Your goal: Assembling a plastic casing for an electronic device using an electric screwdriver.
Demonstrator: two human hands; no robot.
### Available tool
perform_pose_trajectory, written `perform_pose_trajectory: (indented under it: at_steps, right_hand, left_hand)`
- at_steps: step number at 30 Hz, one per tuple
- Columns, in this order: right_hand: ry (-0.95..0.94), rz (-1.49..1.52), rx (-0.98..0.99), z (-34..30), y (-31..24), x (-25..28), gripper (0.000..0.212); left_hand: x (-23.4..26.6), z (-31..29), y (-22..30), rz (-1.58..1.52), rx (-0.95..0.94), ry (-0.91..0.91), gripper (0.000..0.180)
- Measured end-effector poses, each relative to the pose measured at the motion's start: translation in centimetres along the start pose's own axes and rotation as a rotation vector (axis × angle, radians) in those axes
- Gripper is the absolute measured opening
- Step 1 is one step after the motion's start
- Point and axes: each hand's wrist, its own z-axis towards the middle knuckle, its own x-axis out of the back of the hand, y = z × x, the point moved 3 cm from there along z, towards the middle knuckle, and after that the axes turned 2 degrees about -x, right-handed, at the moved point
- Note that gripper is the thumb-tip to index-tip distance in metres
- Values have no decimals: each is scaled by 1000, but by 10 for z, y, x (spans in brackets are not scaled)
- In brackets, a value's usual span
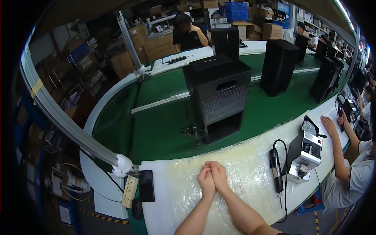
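Note:
My left hand and my right hand rest pressed together on the plastic-covered worktop. Both are closed, fingers curled against each other, and no object shows in them. Beyond them, on the green conveyor, stands a tall black appliance housing with a slotted handle and an opening low in its front. A cable with a plug hangs at its left side. Right of my hands lies a black electric screwdriver with a cord, touched by neither hand.
A screw feeder stands to the right, by a tray of screws. At left lie a phone and a power strip. More black housings stand on the green conveyor. A co-worker's hand rests at right; another person sits across.

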Motion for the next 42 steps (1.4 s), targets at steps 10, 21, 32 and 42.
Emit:
perform_pose_trajectory:
  at_steps: [10, 21, 32, 42]
  right_hand:
    - [23, 29, -27, -2, -3, -1, 29]
    - [10, 41, -47, -2, 1, 0, 34]
    - [27, 2, -40, -1, 3, 1, 32]
    - [33, 5, -49, -2, -6, 0, 31]
  left_hand:
    - [-3, -4, 11, -33, -6, 8, 20]
    - [0, -4, 6, -50, 104, -15, 18]
    - [0, -4, 1, -74, 79, -12, 18]
    - [1, -4, -5, -70, 104, -22, 18]
